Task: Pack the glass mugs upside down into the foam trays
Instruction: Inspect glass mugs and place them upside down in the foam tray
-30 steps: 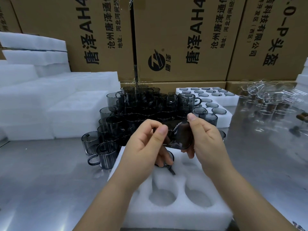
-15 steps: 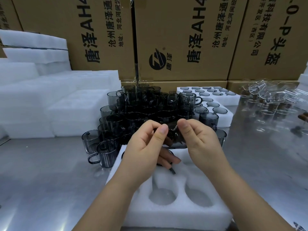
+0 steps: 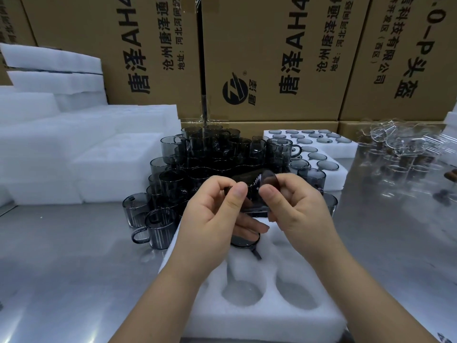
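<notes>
Both hands hold one smoky grey glass mug (image 3: 254, 185) tilted on its side above the near white foam tray (image 3: 267, 315). My left hand (image 3: 217, 219) pinches its left end and my right hand (image 3: 296, 206) pinches its base end. One mug (image 3: 244, 241) sits upside down in a tray pocket under my left fingers, its handle pointing toward me. Two round pockets nearest me stand empty. Behind the hands is a stacked pile of grey mugs (image 3: 210, 157).
A filled foam tray (image 3: 346, 149) with upturned mugs lies at the back right. Clear glassware (image 3: 400, 149) crowds the far right. Stacks of white foam (image 3: 81, 149) fill the left. Cardboard boxes (image 3: 272, 58) wall off the back of the steel table (image 3: 61, 268).
The mug has been turned between my hands; its base now faces right and up. My right hand shifted from cupping the mug's side to pinching its end.
</notes>
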